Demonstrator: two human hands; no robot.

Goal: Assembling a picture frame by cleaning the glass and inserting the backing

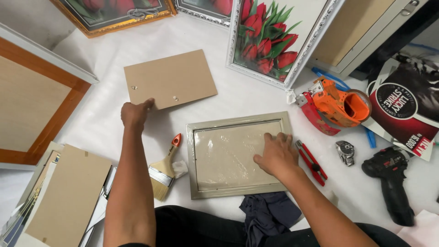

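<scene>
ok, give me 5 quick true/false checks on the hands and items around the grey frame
1. The left hand touches the brown backing board. True.
2. The right hand holds the red utility knife. False: it rests flat on the grey frame; the knife lies beside it.
3. The paintbrush lies left of the frame. True.
4. The orange tape dispenser sits inside the frame. False: it is up and right of it.
5. The tulip picture is gold-framed. False: white.

The backing board (170, 78) looks like matt brown fibreboard, smooth, with two small metal clips; the picture frame (238, 155) has a dull silver finish and glossy, wrinkled plastic film inside; the paintbrush (166, 170) has pale bristles, a shiny metal band and an orange-tipped wooden handle; the surface (256, 98) is white and matt.
</scene>
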